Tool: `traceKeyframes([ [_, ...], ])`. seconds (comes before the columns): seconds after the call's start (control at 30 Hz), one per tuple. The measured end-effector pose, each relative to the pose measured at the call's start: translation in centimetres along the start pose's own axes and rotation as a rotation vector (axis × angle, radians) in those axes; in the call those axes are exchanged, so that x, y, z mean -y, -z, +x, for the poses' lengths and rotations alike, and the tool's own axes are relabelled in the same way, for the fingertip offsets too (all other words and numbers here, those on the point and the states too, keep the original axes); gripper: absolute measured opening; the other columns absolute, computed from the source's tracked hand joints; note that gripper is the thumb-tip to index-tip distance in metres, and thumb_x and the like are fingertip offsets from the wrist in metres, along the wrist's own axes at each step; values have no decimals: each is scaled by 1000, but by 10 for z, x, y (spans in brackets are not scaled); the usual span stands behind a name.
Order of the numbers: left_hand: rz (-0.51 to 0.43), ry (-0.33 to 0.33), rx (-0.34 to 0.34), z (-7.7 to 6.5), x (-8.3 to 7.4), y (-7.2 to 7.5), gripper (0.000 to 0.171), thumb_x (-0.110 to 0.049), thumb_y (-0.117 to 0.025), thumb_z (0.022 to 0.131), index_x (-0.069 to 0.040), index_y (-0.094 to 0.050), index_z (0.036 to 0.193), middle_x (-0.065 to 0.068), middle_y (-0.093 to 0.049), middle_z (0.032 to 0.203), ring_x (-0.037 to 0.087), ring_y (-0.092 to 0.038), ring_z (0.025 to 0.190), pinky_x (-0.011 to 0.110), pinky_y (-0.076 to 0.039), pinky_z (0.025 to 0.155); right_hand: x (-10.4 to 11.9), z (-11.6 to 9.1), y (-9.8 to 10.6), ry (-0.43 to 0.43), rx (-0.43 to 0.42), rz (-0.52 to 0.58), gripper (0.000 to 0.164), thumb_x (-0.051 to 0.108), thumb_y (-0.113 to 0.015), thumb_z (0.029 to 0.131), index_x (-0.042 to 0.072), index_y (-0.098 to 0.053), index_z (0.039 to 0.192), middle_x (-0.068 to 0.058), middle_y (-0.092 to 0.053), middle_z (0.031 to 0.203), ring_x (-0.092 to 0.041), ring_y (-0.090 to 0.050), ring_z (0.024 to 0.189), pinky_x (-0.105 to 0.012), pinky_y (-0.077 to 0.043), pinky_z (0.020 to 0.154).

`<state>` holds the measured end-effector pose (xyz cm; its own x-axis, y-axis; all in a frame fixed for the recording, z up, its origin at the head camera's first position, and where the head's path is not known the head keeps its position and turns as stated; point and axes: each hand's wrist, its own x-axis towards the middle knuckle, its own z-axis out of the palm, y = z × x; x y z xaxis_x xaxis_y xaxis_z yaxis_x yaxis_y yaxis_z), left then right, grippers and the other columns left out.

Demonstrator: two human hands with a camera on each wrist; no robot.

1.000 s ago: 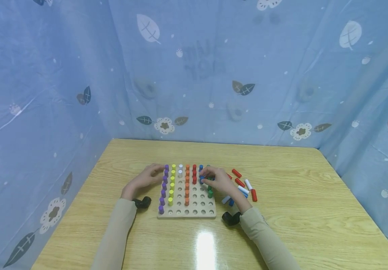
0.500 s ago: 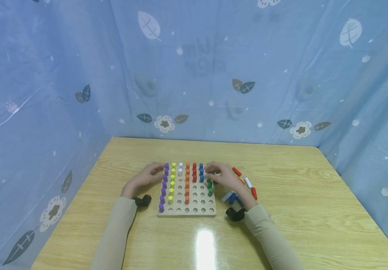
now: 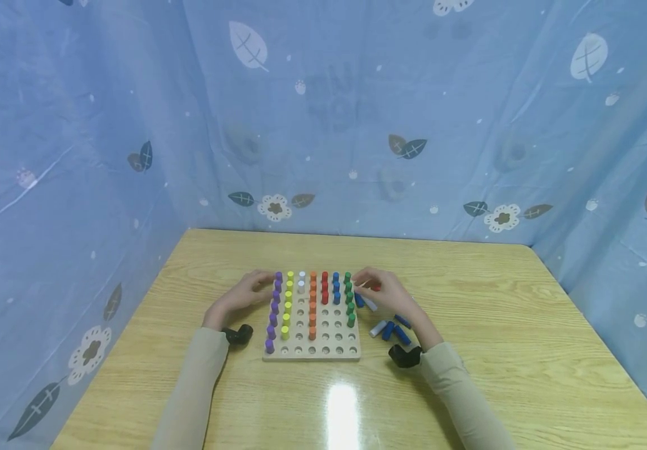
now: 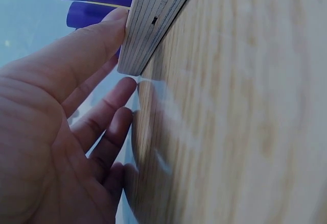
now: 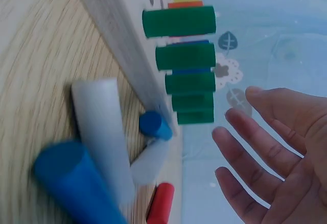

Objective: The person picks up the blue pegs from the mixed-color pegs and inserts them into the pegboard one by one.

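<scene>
A wooden pegboard stands filled with upright colored pegs in columns: purple, yellow, white, orange, red, blue and green. At the board's left edge is my left hand; in the left wrist view its thumb touches the edge beside the purple pegs, other fingers loosely bent. My right hand hovers just right of the green column. In the right wrist view its fingers are spread, holding nothing, above loose white, blue and red pegs.
Loose blue pegs and a white peg lie on the wooden table right of the board, partly under my right forearm. Black camera mounts sit at both wrists. A blue patterned curtain encloses the table's back and sides.
My right hand has let go of a blue peg standing in its column and moved right, off the board, now covering most of the loose red pegs. My left hand stays put.
</scene>
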<state>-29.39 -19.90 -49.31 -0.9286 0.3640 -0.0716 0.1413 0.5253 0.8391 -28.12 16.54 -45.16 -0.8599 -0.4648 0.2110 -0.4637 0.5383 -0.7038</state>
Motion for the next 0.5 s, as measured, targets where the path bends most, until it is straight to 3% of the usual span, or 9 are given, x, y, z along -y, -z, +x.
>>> traceKeyframes([
  [0.5,-13,22,18,5,0,6,56,-41,-63,85,-26,-45,135,2,-38,142,29,-24,135,59,-16,110,-8,-14,22,21,2,-61,27,12,-64,87,4,-63,112,-13,-66,104,-31,-61,97,-52,-50,83],
])
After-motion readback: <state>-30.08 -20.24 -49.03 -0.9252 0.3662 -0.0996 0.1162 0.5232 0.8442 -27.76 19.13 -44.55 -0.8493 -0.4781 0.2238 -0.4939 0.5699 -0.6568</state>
